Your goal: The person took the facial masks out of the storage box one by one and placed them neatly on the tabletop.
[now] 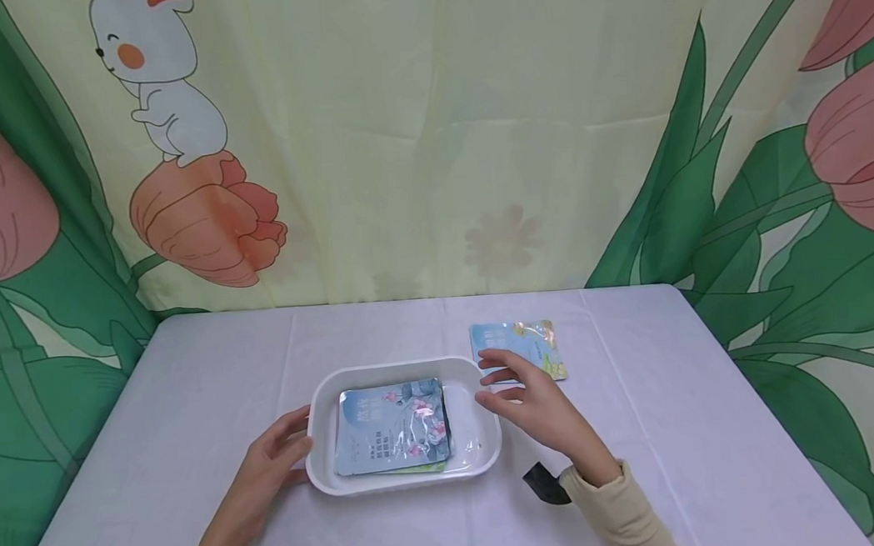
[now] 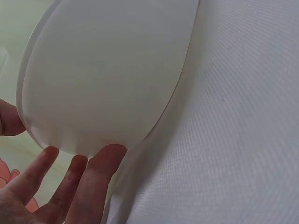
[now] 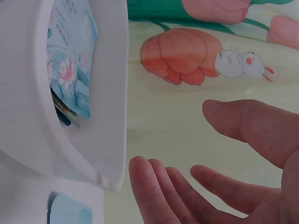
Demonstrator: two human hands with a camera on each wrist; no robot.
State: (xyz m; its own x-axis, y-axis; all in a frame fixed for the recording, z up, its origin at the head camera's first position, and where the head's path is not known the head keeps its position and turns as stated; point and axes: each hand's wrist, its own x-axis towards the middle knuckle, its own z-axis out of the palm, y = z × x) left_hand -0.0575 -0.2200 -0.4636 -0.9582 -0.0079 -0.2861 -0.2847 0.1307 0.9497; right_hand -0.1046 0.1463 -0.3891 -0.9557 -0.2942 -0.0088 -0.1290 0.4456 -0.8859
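Note:
A white tray [image 1: 479, 462] with rounded corners stands on the table. In it lies a flat blue foil sachet [image 1: 390, 430] printed with pink flowers; edges of at least one more sachet show beneath. My left hand [image 1: 271, 458] holds the tray's left end, and the left wrist view has its fingertips against the outer wall. At the right rim my right hand [image 1: 523, 397] hovers with fingers spread and nothing between them. Behind it lies another light-blue sachet [image 1: 519, 339], partly hidden by the fingers.
A white cloth [image 1: 609, 513] covers the table. Behind it hangs a yellow curtain [image 1: 431, 181] with tulips and a rabbit. Black mounts [image 1: 546, 483] are on both wrists, by the beige sleeves [image 1: 624, 512].

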